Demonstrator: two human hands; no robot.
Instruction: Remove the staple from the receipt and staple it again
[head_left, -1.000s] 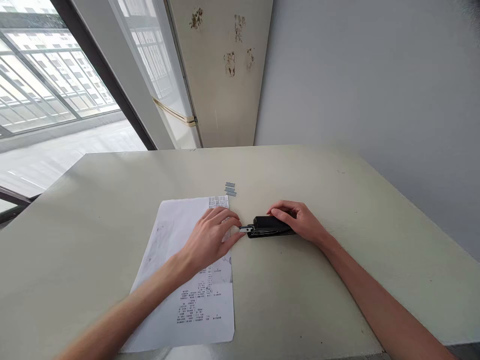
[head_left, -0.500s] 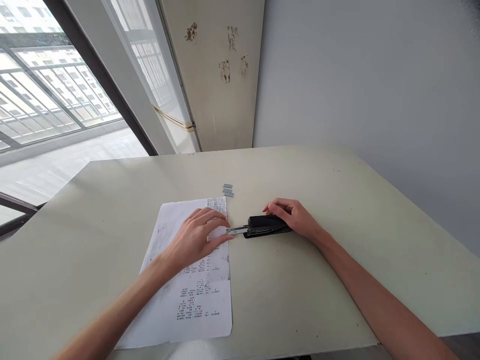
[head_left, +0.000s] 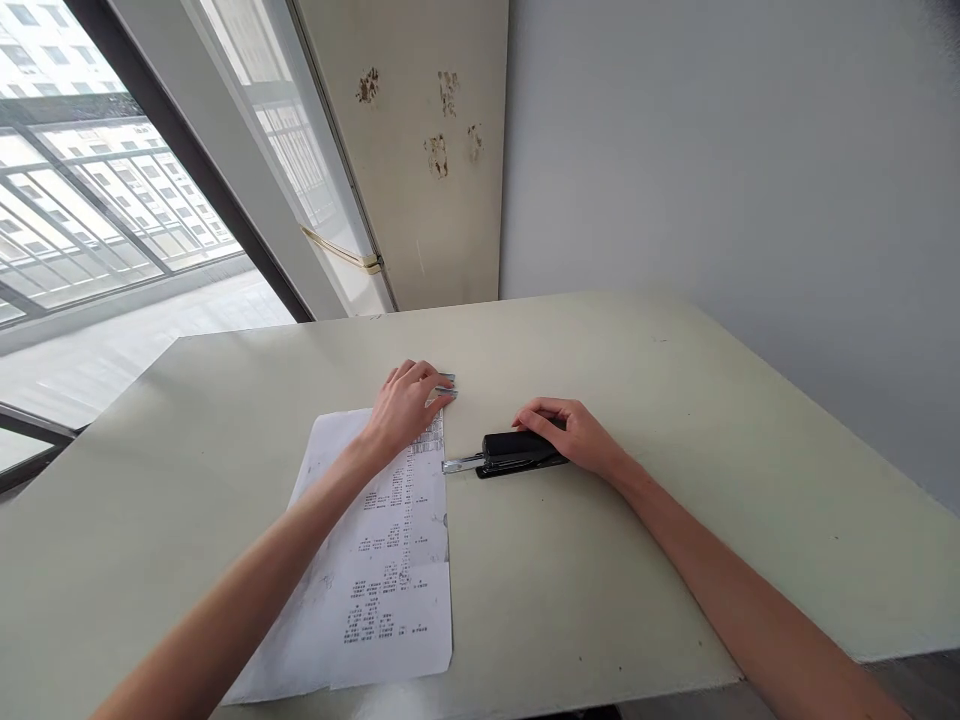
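A black stapler (head_left: 517, 452) lies on the table, its metal tray (head_left: 463, 463) drawn out to the left over the paper's right edge. My right hand (head_left: 570, 430) is wrapped round the stapler's rear end. Farther back, my left hand (head_left: 409, 400) is at the small strips of staples (head_left: 447, 390), with thumb and fingers on either side of them; whether it grips one is too small to tell. Beneath my left hand and forearm lies a printed sheet of paper (head_left: 397, 610).
The pale table (head_left: 675, 560) has a grey wall (head_left: 712, 150) along its right side. Behind it stands a beige panel (head_left: 420, 230) with brown marks. A window with a railing outside is at the left.
My left hand has left the stapler's metal tray and moved back to the staple strips. My right hand still holds the stapler. The view has shifted slightly.
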